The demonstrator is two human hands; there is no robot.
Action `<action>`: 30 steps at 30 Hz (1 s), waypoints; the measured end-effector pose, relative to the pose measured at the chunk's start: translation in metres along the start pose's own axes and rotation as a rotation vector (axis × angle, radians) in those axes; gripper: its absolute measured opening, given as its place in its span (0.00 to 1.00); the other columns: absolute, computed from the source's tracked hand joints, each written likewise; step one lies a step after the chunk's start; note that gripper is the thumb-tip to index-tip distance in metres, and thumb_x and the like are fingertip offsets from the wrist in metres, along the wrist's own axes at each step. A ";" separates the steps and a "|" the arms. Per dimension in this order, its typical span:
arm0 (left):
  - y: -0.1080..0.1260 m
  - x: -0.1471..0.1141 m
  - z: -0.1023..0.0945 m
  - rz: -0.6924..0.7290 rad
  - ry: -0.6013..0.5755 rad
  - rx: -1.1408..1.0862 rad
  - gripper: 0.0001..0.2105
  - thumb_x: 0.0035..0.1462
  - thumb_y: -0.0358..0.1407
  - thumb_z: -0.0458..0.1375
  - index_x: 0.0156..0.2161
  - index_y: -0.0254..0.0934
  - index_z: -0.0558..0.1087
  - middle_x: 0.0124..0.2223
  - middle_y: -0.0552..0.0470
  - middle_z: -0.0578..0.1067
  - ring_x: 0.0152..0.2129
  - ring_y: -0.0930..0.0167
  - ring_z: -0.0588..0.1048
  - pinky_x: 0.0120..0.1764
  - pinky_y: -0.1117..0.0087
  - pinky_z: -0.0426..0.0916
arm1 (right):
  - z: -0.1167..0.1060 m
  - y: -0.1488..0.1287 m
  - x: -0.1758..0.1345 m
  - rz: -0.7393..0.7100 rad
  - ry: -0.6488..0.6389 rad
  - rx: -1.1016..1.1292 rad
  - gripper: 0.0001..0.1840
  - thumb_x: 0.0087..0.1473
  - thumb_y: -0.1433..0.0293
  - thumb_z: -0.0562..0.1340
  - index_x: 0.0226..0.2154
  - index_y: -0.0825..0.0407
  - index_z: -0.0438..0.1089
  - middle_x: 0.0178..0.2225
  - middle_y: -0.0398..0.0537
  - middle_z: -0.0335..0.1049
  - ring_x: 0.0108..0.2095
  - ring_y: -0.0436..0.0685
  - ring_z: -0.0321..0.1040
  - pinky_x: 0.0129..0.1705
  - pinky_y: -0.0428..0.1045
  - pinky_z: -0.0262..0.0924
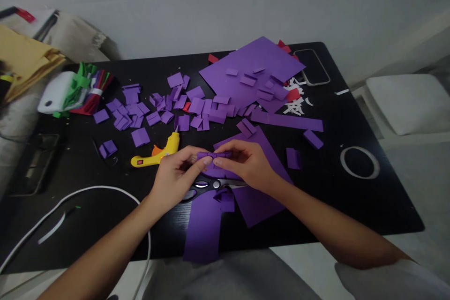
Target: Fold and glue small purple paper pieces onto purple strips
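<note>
Between the thumbs and fingers of both hands is a folded piece of purple paper [213, 154], pinched at its two sides. My left hand [177, 173] grips the left part, my right hand [246, 161] the right part. Just below them lie black-handled scissors [216, 184], partly covered by purple paper. A purple sheet [260, 201] spreads under my right hand, and a purple strip [203, 234] reaches the table's front edge. Left of my left hand rests a yellow glue gun [156, 152], its nozzle pointing away from me.
Many folded purple pieces [131, 111] are scattered across the black table [333, 187]. Behind them lie a large purple sheet [260, 63], white paper scraps [294, 98] and a phone [312, 66]. A tape ring [360, 162] is at right; a white cable [87, 188] curves at left.
</note>
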State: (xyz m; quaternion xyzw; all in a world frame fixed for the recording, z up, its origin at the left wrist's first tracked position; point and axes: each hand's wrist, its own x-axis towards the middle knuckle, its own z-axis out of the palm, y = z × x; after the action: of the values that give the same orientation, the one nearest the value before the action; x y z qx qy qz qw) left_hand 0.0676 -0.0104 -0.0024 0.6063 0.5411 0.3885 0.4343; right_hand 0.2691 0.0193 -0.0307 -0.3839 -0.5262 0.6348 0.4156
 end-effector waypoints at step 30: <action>-0.004 0.003 -0.019 0.604 -0.147 0.506 0.20 0.64 0.35 0.67 0.59 0.37 0.73 0.49 0.43 0.81 0.44 0.65 0.81 0.47 0.66 0.78 | -0.003 0.000 0.005 0.163 -0.016 0.097 0.17 0.39 0.63 0.81 0.33 0.48 0.82 0.33 0.43 0.83 0.36 0.55 0.79 0.45 0.53 0.76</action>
State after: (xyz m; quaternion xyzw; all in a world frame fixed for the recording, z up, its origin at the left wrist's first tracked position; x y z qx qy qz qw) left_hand 0.0484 -0.0054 -0.0003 0.8520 0.3848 0.3088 0.1751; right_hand 0.2707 0.0249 -0.0313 -0.3999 -0.4651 0.6943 0.3764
